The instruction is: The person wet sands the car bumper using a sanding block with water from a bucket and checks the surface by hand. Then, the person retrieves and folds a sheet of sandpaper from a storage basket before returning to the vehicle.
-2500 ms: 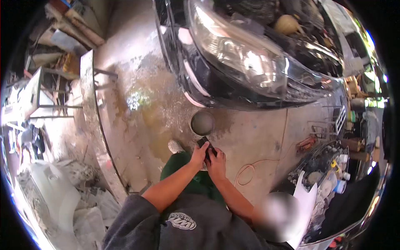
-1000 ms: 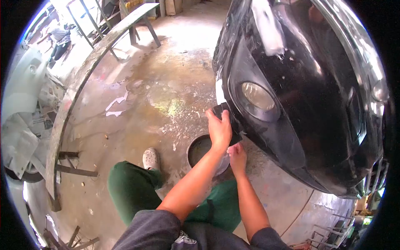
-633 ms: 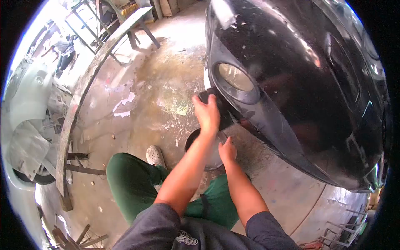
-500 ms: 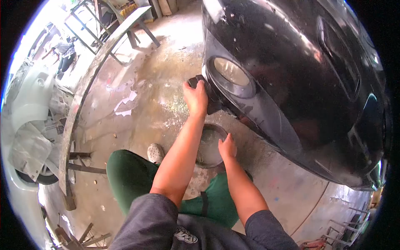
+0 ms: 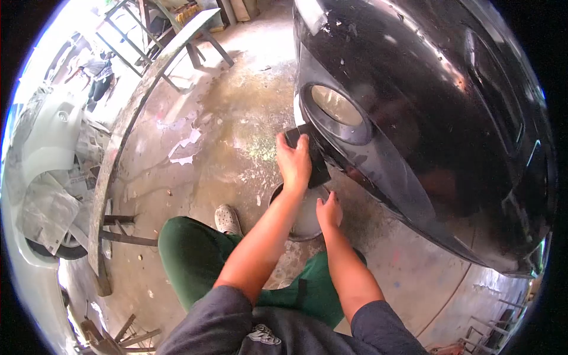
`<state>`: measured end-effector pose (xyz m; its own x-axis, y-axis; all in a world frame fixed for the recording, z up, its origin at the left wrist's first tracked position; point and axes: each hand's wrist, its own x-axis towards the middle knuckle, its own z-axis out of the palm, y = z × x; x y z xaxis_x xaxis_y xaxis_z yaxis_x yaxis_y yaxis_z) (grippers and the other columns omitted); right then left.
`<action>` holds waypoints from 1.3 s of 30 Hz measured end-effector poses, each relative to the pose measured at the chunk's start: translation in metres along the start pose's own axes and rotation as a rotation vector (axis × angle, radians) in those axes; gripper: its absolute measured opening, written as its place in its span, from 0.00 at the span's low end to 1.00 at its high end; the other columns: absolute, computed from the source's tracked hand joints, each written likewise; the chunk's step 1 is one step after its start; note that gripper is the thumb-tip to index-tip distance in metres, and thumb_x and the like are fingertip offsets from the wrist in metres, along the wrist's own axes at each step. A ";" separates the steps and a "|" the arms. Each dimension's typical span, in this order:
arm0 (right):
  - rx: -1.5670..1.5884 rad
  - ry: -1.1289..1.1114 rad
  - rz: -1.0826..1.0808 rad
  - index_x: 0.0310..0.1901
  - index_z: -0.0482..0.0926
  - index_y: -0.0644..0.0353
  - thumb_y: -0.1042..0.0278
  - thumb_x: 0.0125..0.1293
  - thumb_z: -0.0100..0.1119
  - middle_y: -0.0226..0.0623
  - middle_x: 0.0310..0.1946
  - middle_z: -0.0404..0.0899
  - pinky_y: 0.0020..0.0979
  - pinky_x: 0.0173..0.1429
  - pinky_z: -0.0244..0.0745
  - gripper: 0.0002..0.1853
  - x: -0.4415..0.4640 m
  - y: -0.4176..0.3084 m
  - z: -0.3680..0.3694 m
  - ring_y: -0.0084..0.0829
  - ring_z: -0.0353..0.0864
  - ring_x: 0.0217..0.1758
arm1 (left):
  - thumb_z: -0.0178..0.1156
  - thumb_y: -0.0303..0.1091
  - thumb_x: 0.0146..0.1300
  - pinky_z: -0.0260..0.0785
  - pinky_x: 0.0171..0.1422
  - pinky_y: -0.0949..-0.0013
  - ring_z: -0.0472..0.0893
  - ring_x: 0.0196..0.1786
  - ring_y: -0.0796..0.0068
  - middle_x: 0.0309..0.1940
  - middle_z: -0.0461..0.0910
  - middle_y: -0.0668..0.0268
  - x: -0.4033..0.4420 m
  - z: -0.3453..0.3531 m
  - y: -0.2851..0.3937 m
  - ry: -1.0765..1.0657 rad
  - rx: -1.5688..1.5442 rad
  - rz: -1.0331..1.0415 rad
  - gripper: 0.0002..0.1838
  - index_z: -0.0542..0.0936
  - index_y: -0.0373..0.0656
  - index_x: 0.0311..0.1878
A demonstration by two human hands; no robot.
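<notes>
My left hand (image 5: 294, 163) is closed around a dark, flat rectangular piece (image 5: 319, 170), perhaps a sanding sheet or pad. Its lower end hangs over the far edge of a round dark basin (image 5: 276, 194) on the floor, which seems to hold cloudy water. At the basin's right rim is my right hand (image 5: 329, 212), with thumb and fingers closed on the edge; part of its grip is hidden. Just right of my left hand stands a black car bumper (image 5: 414, 118) with an oval fog-lamp recess (image 5: 337, 106).
A long narrow wooden bench (image 5: 127, 127) runs along the left. Behind it is a pale car body (image 5: 50, 136) with papers on it. Another person (image 5: 97, 74) bends over at the far left. Metal frames (image 5: 491, 331) stand at the lower right.
My left hand has pulled the dark piece back from the bumper's edge toward the basin, and more of its flat face shows. My right hand stays at the rim. The view has shifted slightly.
</notes>
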<state>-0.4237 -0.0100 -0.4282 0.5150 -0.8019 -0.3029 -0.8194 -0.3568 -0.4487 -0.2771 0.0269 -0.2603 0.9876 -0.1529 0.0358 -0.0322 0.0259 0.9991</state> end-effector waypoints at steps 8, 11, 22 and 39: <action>0.055 0.014 0.030 0.66 0.67 0.63 0.52 0.72 0.56 0.55 0.62 0.76 0.50 0.57 0.80 0.29 -0.008 -0.009 -0.008 0.53 0.81 0.58 | 0.63 0.39 0.66 0.72 0.55 0.58 0.79 0.46 0.61 0.43 0.80 0.52 -0.023 0.018 -0.014 0.146 0.148 0.081 0.22 0.70 0.33 0.54; 0.017 0.068 -0.010 0.66 0.68 0.63 0.51 0.72 0.55 0.54 0.63 0.75 0.49 0.58 0.79 0.29 -0.002 0.001 0.003 0.53 0.80 0.60 | 0.64 0.36 0.63 0.72 0.55 0.59 0.79 0.45 0.60 0.43 0.81 0.51 -0.007 0.018 -0.006 0.167 0.039 0.008 0.22 0.71 0.32 0.54; 0.137 0.137 -0.049 0.66 0.69 0.63 0.53 0.69 0.58 0.57 0.60 0.77 0.49 0.62 0.76 0.30 -0.001 0.002 0.001 0.56 0.78 0.61 | 0.64 0.34 0.62 0.73 0.54 0.58 0.80 0.44 0.60 0.42 0.80 0.51 0.028 0.008 0.009 0.093 -0.064 -0.050 0.23 0.70 0.31 0.56; 0.106 0.030 0.030 0.68 0.67 0.63 0.52 0.70 0.58 0.57 0.63 0.75 0.48 0.62 0.76 0.32 -0.005 -0.012 -0.015 0.55 0.77 0.63 | 0.62 0.35 0.63 0.73 0.54 0.57 0.81 0.45 0.58 0.43 0.80 0.48 0.022 0.005 -0.005 0.016 0.102 0.105 0.21 0.72 0.30 0.52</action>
<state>-0.4206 -0.0094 -0.4087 0.4817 -0.8260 -0.2927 -0.8022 -0.2811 -0.5267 -0.2558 0.0181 -0.2642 0.9803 -0.1392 0.1403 -0.1497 -0.0600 0.9869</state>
